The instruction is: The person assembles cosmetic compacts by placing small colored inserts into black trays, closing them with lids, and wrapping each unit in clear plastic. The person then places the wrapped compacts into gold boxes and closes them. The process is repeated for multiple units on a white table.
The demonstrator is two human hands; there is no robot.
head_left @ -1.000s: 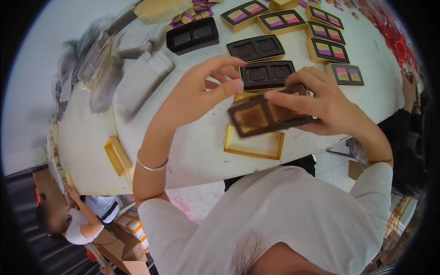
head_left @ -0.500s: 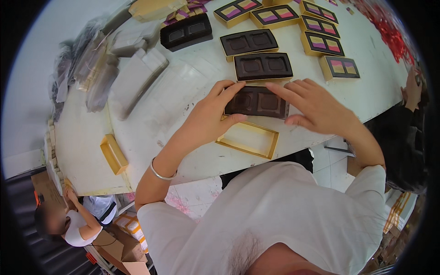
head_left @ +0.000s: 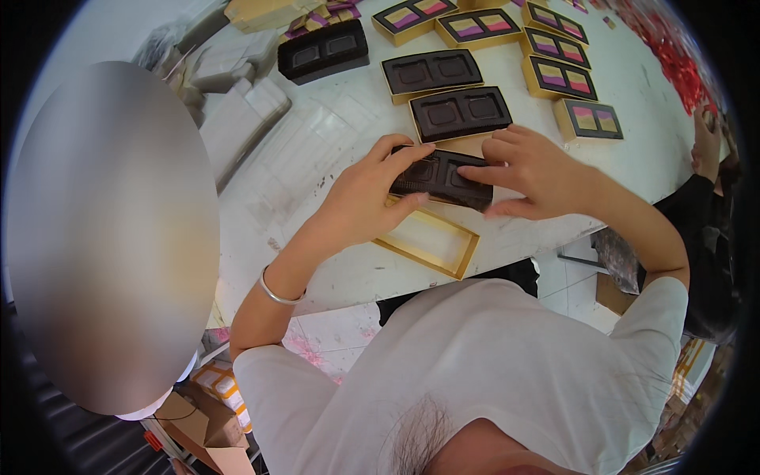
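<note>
A dark brown plastic tray (head_left: pixel 425 179) with two square hollows sits in front of me. My left hand (head_left: pixel 366 190) is closed on its left end, fingers over the far edge and thumb at the near edge. My right hand (head_left: pixel 538 176) is at the right end, its index finger pressing into the right hollow, the thumb by the near corner and the other fingers curled. Partly under the tray's near side lies an open gold box (head_left: pixel 467 252), tilted on the table. Just beyond my hands, two gold boxes hold similar trays, a nearer one (head_left: pixel 461 113) and a farther one (head_left: pixel 431 73).
Several filled boxes (head_left: pixel 558 77) with purple, pink and gold pieces stand at far right. A stack of dark trays (head_left: pixel 324 51) and clear plastic covers (head_left: pixel 245 119) lie left. Red shreds (head_left: pixel 681 63) line the right rim, beside another person's hand (head_left: pixel 706 146). A blurred patch hides the left side.
My right index finger has moved from the tray's far edge into its right hollow, and my other right fingers have curled. The nearer tray beyond has tilted slightly. A blurred shape now covers the left.
</note>
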